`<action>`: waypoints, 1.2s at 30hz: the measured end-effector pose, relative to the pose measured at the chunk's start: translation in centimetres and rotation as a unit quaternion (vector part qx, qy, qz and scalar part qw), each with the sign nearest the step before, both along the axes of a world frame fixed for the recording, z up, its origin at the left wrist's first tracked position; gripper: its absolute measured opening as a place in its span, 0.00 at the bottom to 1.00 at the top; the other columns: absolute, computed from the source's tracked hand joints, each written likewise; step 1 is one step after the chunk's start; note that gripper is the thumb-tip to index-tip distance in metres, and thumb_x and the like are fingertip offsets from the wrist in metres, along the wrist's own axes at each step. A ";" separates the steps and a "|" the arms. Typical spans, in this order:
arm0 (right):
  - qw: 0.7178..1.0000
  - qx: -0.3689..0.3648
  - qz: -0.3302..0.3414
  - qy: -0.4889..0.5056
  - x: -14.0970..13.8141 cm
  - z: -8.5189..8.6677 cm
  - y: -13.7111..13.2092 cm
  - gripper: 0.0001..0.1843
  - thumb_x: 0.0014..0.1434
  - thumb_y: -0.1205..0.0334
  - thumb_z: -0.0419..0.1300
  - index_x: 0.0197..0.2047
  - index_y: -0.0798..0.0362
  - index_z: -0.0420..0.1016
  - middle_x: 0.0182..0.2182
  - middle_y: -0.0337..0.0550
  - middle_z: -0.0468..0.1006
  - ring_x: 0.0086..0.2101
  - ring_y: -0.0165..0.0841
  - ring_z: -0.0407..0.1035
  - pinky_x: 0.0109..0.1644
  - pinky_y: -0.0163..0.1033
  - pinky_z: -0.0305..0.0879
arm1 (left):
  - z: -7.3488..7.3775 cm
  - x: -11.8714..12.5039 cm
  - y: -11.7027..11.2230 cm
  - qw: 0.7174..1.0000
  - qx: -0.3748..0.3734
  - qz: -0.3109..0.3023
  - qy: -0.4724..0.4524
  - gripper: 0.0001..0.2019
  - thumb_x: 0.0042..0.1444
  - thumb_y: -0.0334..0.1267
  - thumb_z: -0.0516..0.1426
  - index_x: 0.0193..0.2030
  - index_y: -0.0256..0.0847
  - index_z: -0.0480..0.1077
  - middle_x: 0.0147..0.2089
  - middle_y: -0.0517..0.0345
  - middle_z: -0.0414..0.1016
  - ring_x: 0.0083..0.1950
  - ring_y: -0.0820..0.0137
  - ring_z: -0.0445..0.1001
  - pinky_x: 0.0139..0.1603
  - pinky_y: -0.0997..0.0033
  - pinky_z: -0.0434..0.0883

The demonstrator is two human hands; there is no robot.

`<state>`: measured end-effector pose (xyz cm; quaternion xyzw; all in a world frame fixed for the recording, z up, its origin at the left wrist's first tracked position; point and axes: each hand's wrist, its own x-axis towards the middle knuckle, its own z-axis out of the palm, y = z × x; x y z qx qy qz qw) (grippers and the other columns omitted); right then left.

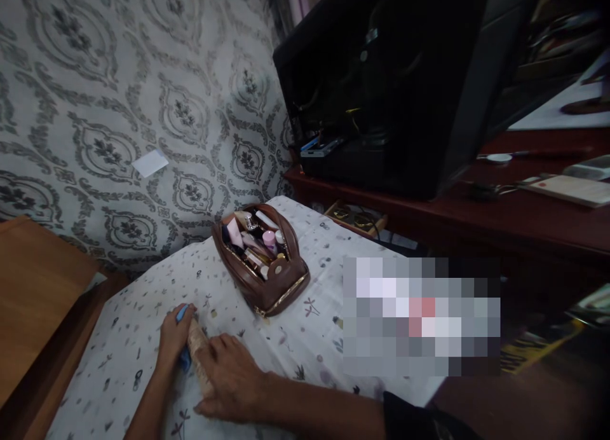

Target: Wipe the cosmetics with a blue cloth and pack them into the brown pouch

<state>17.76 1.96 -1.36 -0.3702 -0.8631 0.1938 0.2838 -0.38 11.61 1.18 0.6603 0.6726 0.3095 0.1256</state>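
On the patterned white sheet, my left hand is closed around a crumpled blue thing, perhaps a cloth, of which only bits show above and below the fingers. A long beige object with a mottled surface lies between my two hands, and its exact kind cannot be made out. My right hand is curled over the lower part of this object. Beyond both hands sits an open brown zip bag packed with several small cosmetic items, among them a pink-capped container.
A dark-red desk with a large black screen stands to the right. A partly open drawer shows beneath it. A pixelated patch covers the sheet's right side. An orange-brown wooden panel borders the left, and patterned wallpaper rises behind.
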 end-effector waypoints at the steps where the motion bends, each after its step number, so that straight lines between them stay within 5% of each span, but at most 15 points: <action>1: 1.000 0.001 0.002 0.000 0.1 0.2 0.0 0.41 0.50 0.38 0.66 0.57 0.61 0.69 0.50 0.62 0.75 0.48 0.51 0.68 0.51 0.56 0.69 | -0.1 0.0 -0.1 1.000 -0.002 0.000 -0.013 0.23 0.49 0.59 0.52 0.28 0.40 0.75 0.27 0.56 0.78 0.33 0.61 0.75 0.39 0.64 0.71; 4: 1.000 0.003 -0.010 0.004 0.7 1.3 -0.2 0.33 0.54 0.44 0.65 0.55 0.60 0.71 0.50 0.60 0.76 0.48 0.50 0.69 0.51 0.53 0.69 | -0.5 -0.2 -0.8 0.998 0.004 0.001 -0.056 0.24 0.49 0.59 0.53 0.32 0.39 0.76 0.32 0.53 0.80 0.38 0.59 0.77 0.44 0.63 0.72; 8: 0.993 0.049 -0.037 0.098 2.5 4.3 -0.3 0.09 0.64 0.61 0.56 0.42 0.55 0.75 0.38 0.47 0.81 0.40 0.38 0.73 0.46 0.40 0.69 | -1.1 -0.4 -1.8 0.996 0.036 0.012 -0.086 0.24 0.51 0.58 0.54 0.36 0.38 0.77 0.39 0.50 0.82 0.44 0.57 0.77 0.48 0.62 0.72; 13: 0.951 0.187 -0.132 0.207 8.5 9.3 1.7 0.10 0.65 0.66 0.52 0.40 0.52 0.75 0.35 0.45 0.80 0.38 0.34 0.73 0.42 0.36 0.66 | -1.0 -0.1 -2.3 0.995 0.036 0.015 -0.089 0.25 0.52 0.59 0.53 0.37 0.38 0.77 0.40 0.50 0.82 0.45 0.56 0.77 0.49 0.61 0.72; 16: 0.958 0.132 -0.242 0.074 12.4 12.2 4.3 0.09 0.65 0.66 0.54 0.41 0.53 0.76 0.41 0.49 0.80 0.44 0.38 0.73 0.44 0.39 0.65 | -0.8 0.1 -2.3 0.996 0.032 0.015 -0.085 0.24 0.53 0.60 0.52 0.35 0.40 0.77 0.37 0.52 0.81 0.43 0.56 0.77 0.47 0.61 0.72; 19: 0.965 0.056 -0.238 -0.091 14.3 14.2 6.6 0.09 0.63 0.65 0.57 0.44 0.53 0.78 0.45 0.51 0.80 0.47 0.42 0.73 0.43 0.40 0.65 | -0.9 0.0 -2.3 0.996 0.026 0.007 -0.087 0.24 0.54 0.59 0.52 0.35 0.40 0.76 0.33 0.55 0.79 0.40 0.58 0.76 0.42 0.64 0.72; 25: 0.945 0.000 -0.202 -0.259 13.2 15.3 8.1 0.12 0.63 0.65 0.57 0.48 0.54 0.78 0.47 0.57 0.81 0.49 0.47 0.75 0.44 0.43 0.68 | -1.2 -0.4 -2.1 0.995 0.026 0.000 -0.093 0.23 0.54 0.59 0.52 0.34 0.40 0.76 0.34 0.55 0.79 0.41 0.58 0.76 0.44 0.65 0.71; 30: 0.942 -0.008 -0.203 -0.267 12.6 15.2 8.9 0.15 0.58 0.70 0.59 0.49 0.55 0.78 0.46 0.58 0.82 0.46 0.47 0.77 0.43 0.43 0.69 | -1.2 -0.5 -2.1 0.995 0.020 -0.005 -0.101 0.23 0.55 0.58 0.52 0.35 0.40 0.77 0.35 0.55 0.80 0.42 0.58 0.76 0.45 0.66 0.71; 36: 0.946 0.003 -0.224 -0.233 13.2 14.9 9.3 0.14 0.62 0.61 0.56 0.46 0.54 0.80 0.44 0.55 0.83 0.45 0.44 0.77 0.41 0.40 0.66 | -1.2 -0.5 -2.0 0.995 0.021 -0.004 -0.098 0.24 0.54 0.59 0.52 0.35 0.40 0.77 0.36 0.53 0.81 0.42 0.56 0.76 0.46 0.63 0.71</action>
